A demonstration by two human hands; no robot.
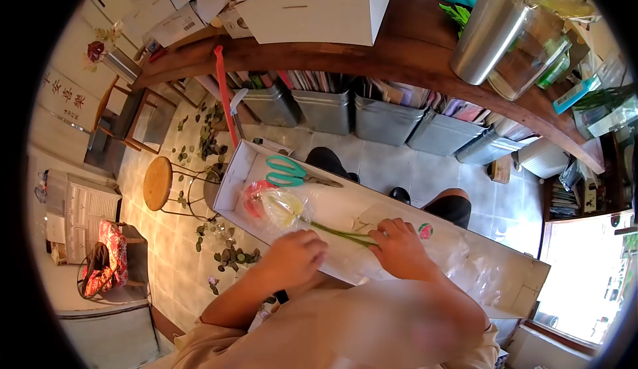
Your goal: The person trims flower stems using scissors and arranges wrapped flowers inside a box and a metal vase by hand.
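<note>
pinching slim green stems (345,234): your right hand (403,248) | clear-wrapped pale-yellow bloom (283,208): its ten o'clock | nearer: your half-curled left hand (292,257), hold unclear

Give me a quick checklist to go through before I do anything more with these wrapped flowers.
1. Flowers over the long white box: ok.
2. Clear wrap around the flower heads: ok, though whether it is sealed, cannot tell.
3. Right hand at the green stems: ok; firmness of grip, cannot tell.
4. Left hand free: cannot tell, its curled fingers are hidden from view.
5. Teal-handled scissors apart from both hands: ok.
6. Loose clear plastic out of the box: not ok, some lies toward the right end.
</note>
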